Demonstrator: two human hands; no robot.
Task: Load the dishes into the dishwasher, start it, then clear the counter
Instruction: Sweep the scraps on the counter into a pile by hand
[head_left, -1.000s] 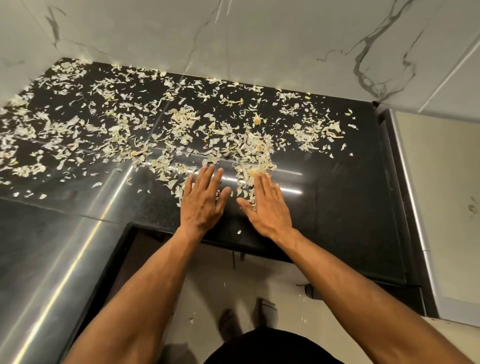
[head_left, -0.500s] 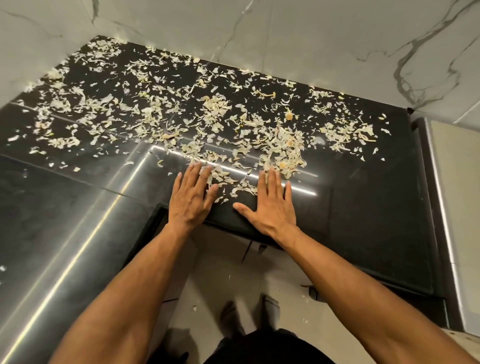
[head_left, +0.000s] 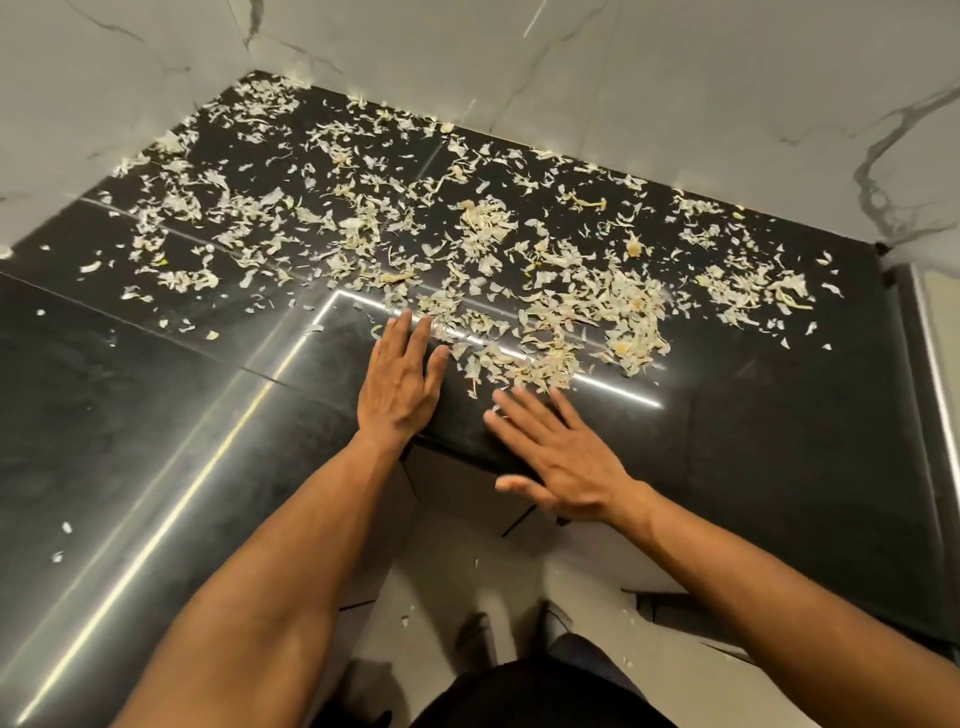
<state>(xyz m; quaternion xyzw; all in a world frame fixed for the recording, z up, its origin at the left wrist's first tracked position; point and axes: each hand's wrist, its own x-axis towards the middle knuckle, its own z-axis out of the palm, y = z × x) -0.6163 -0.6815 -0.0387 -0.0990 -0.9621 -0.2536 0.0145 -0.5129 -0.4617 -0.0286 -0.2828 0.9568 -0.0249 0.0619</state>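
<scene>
Pale, papery peel scraps (head_left: 566, 312) lie scattered over the glossy black counter (head_left: 779, 415), thickest from the upper left to the centre right of the frame. The left hand (head_left: 397, 384) lies flat at centre with fingers pressed together, its tips touching the scraps' near edge. The right hand (head_left: 566, 457), just right of it and lower, is flat with fingers spread; it looks slightly blurred, so contact with the counter is uncertain. No writing is legible anywhere.
</scene>
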